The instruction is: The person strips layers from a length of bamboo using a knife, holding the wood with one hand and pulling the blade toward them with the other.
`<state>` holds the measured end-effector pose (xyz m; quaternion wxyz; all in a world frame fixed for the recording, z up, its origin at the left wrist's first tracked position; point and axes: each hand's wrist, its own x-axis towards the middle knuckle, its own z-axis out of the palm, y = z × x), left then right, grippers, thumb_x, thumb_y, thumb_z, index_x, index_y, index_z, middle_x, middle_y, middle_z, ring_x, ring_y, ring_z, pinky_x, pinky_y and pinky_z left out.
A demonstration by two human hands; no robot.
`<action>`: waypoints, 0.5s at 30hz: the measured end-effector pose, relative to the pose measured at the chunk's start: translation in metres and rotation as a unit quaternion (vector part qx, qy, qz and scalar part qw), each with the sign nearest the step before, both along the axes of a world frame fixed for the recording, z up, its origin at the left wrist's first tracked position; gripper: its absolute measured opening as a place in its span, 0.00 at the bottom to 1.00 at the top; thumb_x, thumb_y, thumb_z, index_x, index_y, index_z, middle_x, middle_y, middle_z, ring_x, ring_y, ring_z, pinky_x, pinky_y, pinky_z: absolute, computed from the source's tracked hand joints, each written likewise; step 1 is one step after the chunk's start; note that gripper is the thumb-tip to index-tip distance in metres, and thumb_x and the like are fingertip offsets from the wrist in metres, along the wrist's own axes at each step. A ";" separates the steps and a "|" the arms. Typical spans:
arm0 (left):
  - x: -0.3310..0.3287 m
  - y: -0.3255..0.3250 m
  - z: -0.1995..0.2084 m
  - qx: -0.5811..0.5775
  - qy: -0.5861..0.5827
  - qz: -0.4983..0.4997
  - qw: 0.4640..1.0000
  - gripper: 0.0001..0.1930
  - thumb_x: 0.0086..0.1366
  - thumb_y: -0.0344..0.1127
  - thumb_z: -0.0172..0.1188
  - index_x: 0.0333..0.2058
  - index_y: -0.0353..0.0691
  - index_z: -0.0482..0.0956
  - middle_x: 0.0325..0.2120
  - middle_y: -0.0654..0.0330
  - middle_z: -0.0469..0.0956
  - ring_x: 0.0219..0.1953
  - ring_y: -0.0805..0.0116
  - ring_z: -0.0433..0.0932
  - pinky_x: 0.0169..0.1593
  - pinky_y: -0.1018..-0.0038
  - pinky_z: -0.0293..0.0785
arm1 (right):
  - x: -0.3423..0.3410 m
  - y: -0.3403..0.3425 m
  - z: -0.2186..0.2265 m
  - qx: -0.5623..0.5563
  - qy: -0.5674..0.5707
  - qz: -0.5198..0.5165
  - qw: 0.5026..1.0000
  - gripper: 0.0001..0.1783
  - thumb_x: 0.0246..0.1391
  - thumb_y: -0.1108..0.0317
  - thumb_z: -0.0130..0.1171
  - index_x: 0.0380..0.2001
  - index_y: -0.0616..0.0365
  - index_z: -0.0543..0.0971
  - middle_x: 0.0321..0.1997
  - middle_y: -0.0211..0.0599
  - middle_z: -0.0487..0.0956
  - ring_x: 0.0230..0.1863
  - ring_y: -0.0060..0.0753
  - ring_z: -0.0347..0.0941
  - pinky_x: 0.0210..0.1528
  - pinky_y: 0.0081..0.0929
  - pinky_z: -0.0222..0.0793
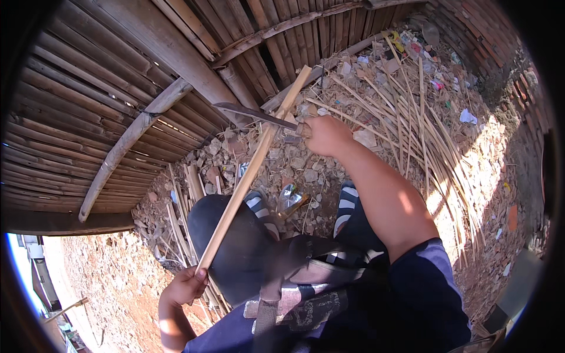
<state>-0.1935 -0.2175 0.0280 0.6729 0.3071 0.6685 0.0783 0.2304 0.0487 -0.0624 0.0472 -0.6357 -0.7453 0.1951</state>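
A long split bamboo strip (238,194) slants from my lap up toward the bamboo wall. My left hand (185,286) is closed round its lower end, beside my left knee. In my right hand (327,135) is the handle of a machete (250,112), whose dark blade points left and crosses the strip near its upper end. Whether the edge has cut into the bamboo I cannot tell. The strip passes over my left thigh, and its far tip sticks out beyond the blade.
A bamboo wall (76,117) with thick poles stands to the left and ahead. Many thin bamboo strips (406,117) lie on rubble to the right, with more beside my left leg. A clear plastic bottle (289,199) lies between my sandalled feet. A brick wall (482,35) rises at the far right.
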 end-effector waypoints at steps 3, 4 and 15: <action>0.002 -0.006 -0.006 -0.019 -0.026 0.030 0.999 0.21 0.75 0.55 0.52 0.30 0.44 0.73 0.14 0.70 0.61 0.14 0.78 0.56 0.19 0.77 0.52 | -0.009 -0.004 0.013 0.012 0.128 -0.036 0.991 0.19 0.45 0.63 0.63 0.44 0.53 0.82 0.35 0.51 0.83 0.42 0.56 0.81 0.48 0.48 0.77; 0.001 -0.008 -0.009 -0.020 -0.025 0.031 0.999 0.21 0.75 0.55 0.52 0.30 0.44 0.73 0.14 0.70 0.61 0.14 0.78 0.56 0.19 0.77 0.52 | -0.014 -0.009 0.028 0.025 0.108 -0.003 0.994 0.19 0.45 0.63 0.63 0.44 0.52 0.82 0.35 0.51 0.83 0.42 0.56 0.81 0.47 0.49 0.77; -0.025 -0.036 -0.020 -0.027 -0.091 0.046 0.994 0.19 0.75 0.52 0.53 0.30 0.44 0.73 0.14 0.68 0.63 0.15 0.78 0.56 0.19 0.77 0.52 | 0.001 0.010 -0.002 0.064 0.067 0.000 0.996 0.15 0.50 0.62 0.63 0.41 0.53 0.81 0.38 0.47 0.84 0.43 0.53 0.82 0.49 0.49 0.77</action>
